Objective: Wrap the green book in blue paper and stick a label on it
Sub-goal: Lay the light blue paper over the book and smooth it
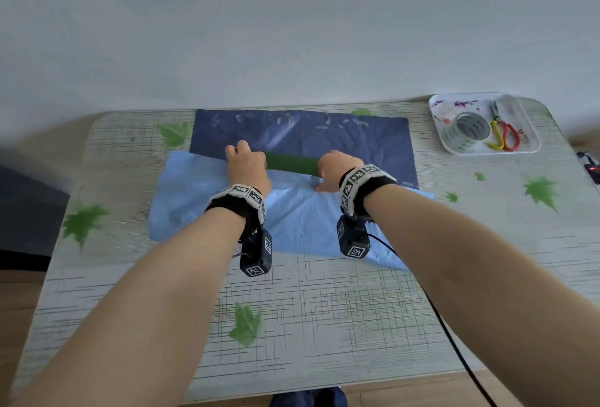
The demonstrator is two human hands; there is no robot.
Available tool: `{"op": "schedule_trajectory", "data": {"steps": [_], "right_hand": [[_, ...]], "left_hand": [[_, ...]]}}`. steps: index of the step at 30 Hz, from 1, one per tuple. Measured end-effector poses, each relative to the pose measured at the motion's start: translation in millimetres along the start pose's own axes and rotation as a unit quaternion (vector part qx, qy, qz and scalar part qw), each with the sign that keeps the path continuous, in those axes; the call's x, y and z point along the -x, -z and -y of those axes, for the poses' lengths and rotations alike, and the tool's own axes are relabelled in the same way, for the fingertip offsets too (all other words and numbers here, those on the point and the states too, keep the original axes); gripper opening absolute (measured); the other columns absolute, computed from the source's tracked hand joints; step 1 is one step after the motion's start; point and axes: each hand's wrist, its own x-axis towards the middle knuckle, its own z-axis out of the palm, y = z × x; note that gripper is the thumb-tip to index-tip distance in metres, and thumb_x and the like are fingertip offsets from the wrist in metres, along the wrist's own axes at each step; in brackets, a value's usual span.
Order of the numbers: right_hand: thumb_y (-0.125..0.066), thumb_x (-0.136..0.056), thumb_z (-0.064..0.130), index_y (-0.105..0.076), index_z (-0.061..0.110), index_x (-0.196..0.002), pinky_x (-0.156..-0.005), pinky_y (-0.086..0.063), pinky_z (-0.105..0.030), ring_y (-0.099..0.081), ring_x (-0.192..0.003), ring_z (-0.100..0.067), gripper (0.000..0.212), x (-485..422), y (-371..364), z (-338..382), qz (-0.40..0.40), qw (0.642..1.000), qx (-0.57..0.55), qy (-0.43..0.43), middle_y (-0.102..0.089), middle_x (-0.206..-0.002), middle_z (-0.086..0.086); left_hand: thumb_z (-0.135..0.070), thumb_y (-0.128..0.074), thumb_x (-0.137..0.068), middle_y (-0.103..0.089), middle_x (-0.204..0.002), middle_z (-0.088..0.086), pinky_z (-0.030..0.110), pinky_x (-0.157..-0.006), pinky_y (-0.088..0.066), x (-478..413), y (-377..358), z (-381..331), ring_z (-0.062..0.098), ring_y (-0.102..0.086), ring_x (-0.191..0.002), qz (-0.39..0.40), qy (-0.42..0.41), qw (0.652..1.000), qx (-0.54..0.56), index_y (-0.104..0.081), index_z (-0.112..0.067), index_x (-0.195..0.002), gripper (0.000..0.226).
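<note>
The blue paper (341,140) lies spread on the table, dark side up at the back. Its near half is folded toward the wall, showing the light blue underside. This flap covers most of the green book (292,162), of which only a strip shows between my hands. My left hand (247,164) is on the flap's edge over the book's left end, fingers curled over it. My right hand (331,171) grips the flap's edge at the book's right end, thumb on the paper. The fingertips of both hands are hidden.
A white tray (532,147) at the table's back right corner holds a roll of tape (467,130) and scissors with red and yellow handles (503,137). The table (324,309) has a grey cloth with green leaves and meets the wall at its back. A black cable runs along my right arm.
</note>
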Motion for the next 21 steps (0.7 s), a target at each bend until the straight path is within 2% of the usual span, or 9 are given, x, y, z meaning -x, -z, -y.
{"op": "schedule_trajectory", "data": {"steps": [3,5,7,10,12,14,15,18,21], "right_hand": [[-0.077,-0.068,0.036,-0.041,0.015,-0.098,-0.059,-0.043,-0.033,-0.059,-0.076,-0.025,0.051,-9,14,9,-0.008,0.999,-0.034,-0.027,-0.057,-0.087,-0.001],[-0.079,-0.065,0.035,-0.036,0.014,-0.099,-0.058,-0.042,-0.033,-0.058,-0.073,-0.024,0.059,-13,19,20,-0.022,0.998,-0.036,-0.045,-0.052,-0.079,0.001],[-0.079,-0.064,0.037,-0.043,0.012,-0.099,-0.059,-0.043,-0.032,-0.06,-0.075,-0.023,0.056,-16,21,26,-0.016,0.998,-0.022,-0.051,-0.054,-0.081,0.002],[-0.078,-0.063,0.039,-0.058,0.014,-0.095,-0.06,-0.046,-0.031,-0.061,-0.076,-0.023,0.045,-21,26,25,0.016,0.998,-0.005,-0.058,-0.062,-0.083,-0.001],[-0.078,-0.063,0.039,-0.059,0.015,-0.092,-0.062,-0.047,-0.031,-0.06,-0.079,-0.024,0.043,-23,28,22,0.028,0.997,-0.004,-0.065,-0.063,-0.085,-0.003],[-0.079,-0.063,0.039,-0.06,0.014,-0.091,-0.061,-0.047,-0.03,-0.062,-0.078,-0.024,0.042,-25,29,22,0.035,0.997,-0.026,-0.07,-0.064,-0.087,-0.004],[-0.079,-0.064,0.039,-0.061,0.014,-0.091,-0.061,-0.048,-0.03,-0.063,-0.077,-0.024,0.041,-27,30,21,0.036,0.996,-0.038,-0.07,-0.065,-0.086,-0.004],[-0.079,-0.063,0.041,-0.059,0.014,-0.085,-0.062,-0.051,-0.03,-0.064,-0.075,-0.024,0.04,-38,33,15,0.046,0.994,-0.073,-0.067,-0.065,-0.084,-0.003],[-0.078,-0.062,0.046,-0.053,0.016,-0.071,-0.059,-0.049,-0.028,-0.062,-0.066,-0.022,0.04,-52,36,3,0.063,0.992,-0.101,-0.047,-0.063,-0.074,-0.002]], "left_hand": [[0.004,-0.056,-0.08,-0.052,-0.111,0.012,0.032,-0.076,-0.04,-16,10,1,0.032,-0.047,-0.107,0.01,0.004,1.0,0.019,-0.057,-0.007,-0.102,0.024],[0.003,-0.053,-0.081,-0.061,-0.101,0.015,0.035,-0.07,-0.044,-28,15,1,0.033,-0.058,-0.097,0.099,-0.006,0.995,0.027,-0.06,-0.005,-0.095,0.017],[-0.004,-0.058,-0.08,-0.065,-0.087,0.016,0.032,-0.067,-0.051,-35,19,2,0.033,-0.065,-0.083,0.194,-0.014,0.98,0.039,-0.059,-0.003,-0.079,0.002],[-0.021,-0.068,-0.081,-0.069,-0.084,0.014,0.037,-0.079,-0.058,-46,17,5,0.031,-0.07,-0.083,0.275,-0.004,0.959,0.073,-0.06,-0.004,-0.079,0.019],[-0.026,-0.068,-0.082,-0.067,-0.092,0.014,0.035,-0.08,-0.055,-49,16,1,0.031,-0.067,-0.093,0.278,-0.016,0.959,0.051,-0.061,-0.003,-0.084,0.024],[-0.028,-0.064,-0.084,-0.062,-0.114,0.014,0.034,-0.078,-0.048,-55,18,-6,0.031,-0.062,-0.101,0.265,-0.023,0.964,0.008,-0.06,-0.004,-0.099,0.028],[-0.028,-0.061,-0.085,-0.056,-0.125,0.014,0.036,-0.082,-0.047,-58,19,-11,0.032,-0.058,-0.106,0.26,-0.021,0.965,-0.016,-0.057,-0.006,-0.108,0.032],[-0.027,-0.058,-0.086,-0.03,-0.144,0.013,0.044,-0.106,-0.031,-61,17,-27,0.036,-0.04,-0.128,0.266,-0.013,0.962,-0.056,-0.035,-0.016,-0.138,0.058],[-0.031,-0.059,-0.085,-0.012,-0.153,0.014,0.046,-0.117,-0.016,-68,8,-41,0.032,-0.018,-0.142,0.276,-0.018,0.959,-0.059,-0.015,-0.021,-0.15,0.078]]}}
